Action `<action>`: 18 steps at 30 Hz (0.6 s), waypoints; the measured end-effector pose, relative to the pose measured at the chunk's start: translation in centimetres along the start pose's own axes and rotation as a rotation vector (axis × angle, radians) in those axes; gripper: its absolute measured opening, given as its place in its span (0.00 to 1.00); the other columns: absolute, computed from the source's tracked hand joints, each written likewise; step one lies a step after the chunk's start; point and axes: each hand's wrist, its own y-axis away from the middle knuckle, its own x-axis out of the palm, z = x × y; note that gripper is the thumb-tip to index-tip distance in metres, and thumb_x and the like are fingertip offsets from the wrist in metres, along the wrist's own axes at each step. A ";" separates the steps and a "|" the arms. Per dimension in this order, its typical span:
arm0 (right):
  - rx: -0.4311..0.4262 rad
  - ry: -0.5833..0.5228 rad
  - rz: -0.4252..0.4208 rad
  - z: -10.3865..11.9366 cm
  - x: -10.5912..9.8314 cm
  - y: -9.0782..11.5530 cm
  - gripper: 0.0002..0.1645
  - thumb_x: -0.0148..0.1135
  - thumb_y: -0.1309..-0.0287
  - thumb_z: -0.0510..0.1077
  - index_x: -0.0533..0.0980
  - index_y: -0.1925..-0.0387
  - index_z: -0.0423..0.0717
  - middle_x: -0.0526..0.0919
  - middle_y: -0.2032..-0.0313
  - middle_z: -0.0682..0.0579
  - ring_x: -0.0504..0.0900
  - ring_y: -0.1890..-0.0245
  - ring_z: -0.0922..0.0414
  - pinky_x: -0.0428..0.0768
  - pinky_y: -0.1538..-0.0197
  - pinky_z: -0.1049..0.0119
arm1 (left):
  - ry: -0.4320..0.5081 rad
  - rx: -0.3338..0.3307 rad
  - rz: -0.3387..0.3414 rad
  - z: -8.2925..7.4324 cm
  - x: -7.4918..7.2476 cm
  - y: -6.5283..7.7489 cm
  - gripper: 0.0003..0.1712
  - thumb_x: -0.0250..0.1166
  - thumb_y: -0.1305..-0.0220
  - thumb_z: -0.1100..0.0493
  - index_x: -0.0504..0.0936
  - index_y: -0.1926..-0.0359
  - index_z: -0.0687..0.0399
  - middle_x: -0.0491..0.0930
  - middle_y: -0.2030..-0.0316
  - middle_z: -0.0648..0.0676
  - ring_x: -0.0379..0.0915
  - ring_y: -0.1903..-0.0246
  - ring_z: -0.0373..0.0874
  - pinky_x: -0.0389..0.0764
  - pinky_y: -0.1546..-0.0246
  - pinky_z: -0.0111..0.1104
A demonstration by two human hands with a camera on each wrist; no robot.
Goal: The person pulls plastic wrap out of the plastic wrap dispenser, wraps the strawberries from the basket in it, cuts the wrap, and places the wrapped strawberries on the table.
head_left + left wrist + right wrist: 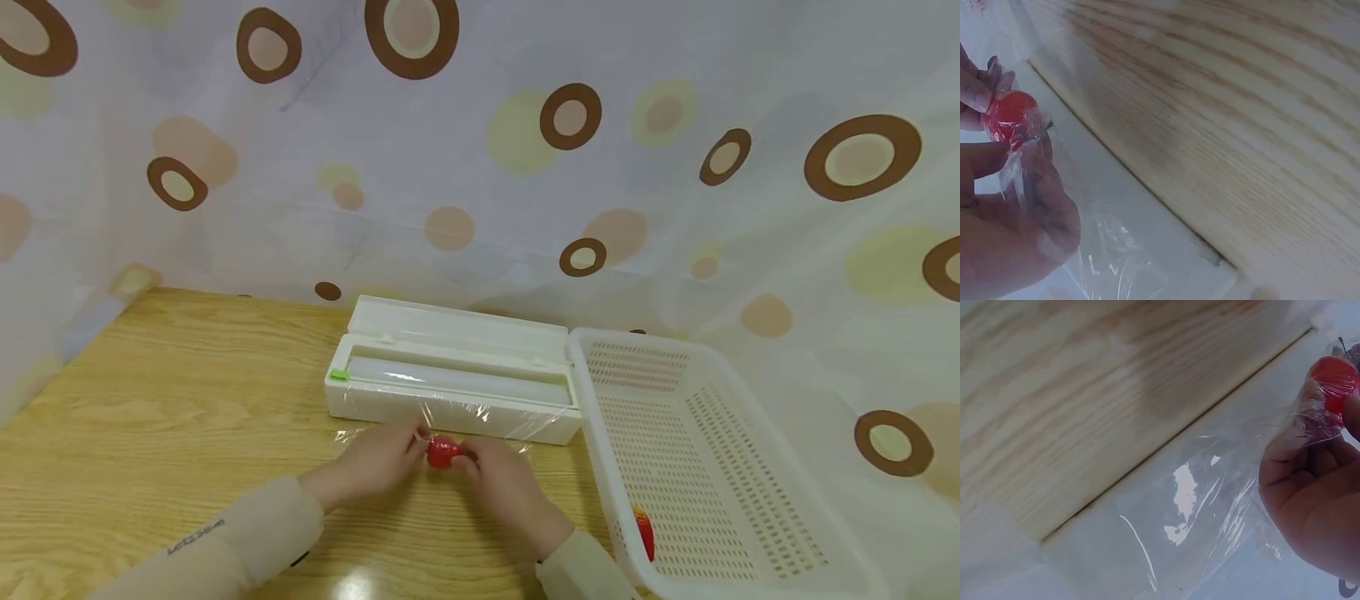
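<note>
Between both hands, just in front of the wrap dispenser, is a small round red tomato (442,452) with a green stem, covered in clear plastic wrap (1194,500). My left hand (381,458) pinches the gathered film at the tomato's stem side, as the left wrist view shows. From the other side, my right hand (501,483) holds the wrapped tomato, its thumb against the red skin and curled fingers under the film. The film stretches loosely from the hands across the front of the white dispenser (450,417).
The dispenser's lid (457,329) stands open behind a roll of film (457,379), with a green slider (339,375) at the left end. To the right, a white perforated basket (720,467) contains a red and yellow fruit (643,533). A patterned curtain (450,167) hangs behind the wooden table (187,417).
</note>
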 end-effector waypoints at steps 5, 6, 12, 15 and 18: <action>0.032 -0.035 0.029 0.1 -0.2 -0.5 0.10 0.57 0.38 0.45 0.78 0.71 0.45 0.76 0.79 0.57 0.69 0.78 0.62 0.69 0.73 0.69 | -0.087 0.011 -0.152 -0.3 -0.1 0.1 0.06 0.58 0.38 0.62 0.75 0.60 0.57 0.78 0.71 0.51 0.70 0.72 0.42 0.74 0.69 0.35; 0.043 -0.052 0.038 0.1 -0.3 -0.5 0.10 0.56 0.38 0.45 0.78 0.70 0.44 0.74 0.79 0.57 0.68 0.79 0.62 0.68 0.73 0.70 | -0.130 0.041 -0.188 -0.3 -0.1 0.2 0.06 0.59 0.39 0.62 0.76 0.60 0.57 0.78 0.69 0.51 0.72 0.68 0.44 0.74 0.65 0.36; 0.137 -0.172 0.092 0.2 -1.1 -1.0 0.13 0.53 0.36 0.45 0.79 0.67 0.41 0.70 0.81 0.57 0.65 0.81 0.62 0.66 0.76 0.70 | -0.643 0.384 -0.369 0.2 1.0 0.7 0.18 0.69 0.50 0.52 0.76 0.59 0.53 0.77 0.63 0.50 0.72 0.59 0.46 0.73 0.58 0.35; 0.161 -0.227 0.109 0.3 -1.5 -1.2 0.14 0.53 0.36 0.44 0.78 0.71 0.39 0.70 0.82 0.56 0.64 0.81 0.62 0.64 0.77 0.71 | -0.829 0.455 -0.416 0.4 1.7 0.4 0.20 0.71 0.51 0.51 0.75 0.59 0.53 0.76 0.65 0.51 0.73 0.62 0.45 0.72 0.63 0.32; 0.177 -0.256 0.119 0.4 -1.7 -1.5 0.15 0.53 0.36 0.43 0.77 0.74 0.38 0.70 0.82 0.55 0.63 0.82 0.62 0.63 0.78 0.71 | -0.907 0.436 -0.413 0.6 2.0 0.0 0.19 0.70 0.48 0.53 0.73 0.59 0.53 0.76 0.66 0.51 0.73 0.64 0.44 0.72 0.65 0.31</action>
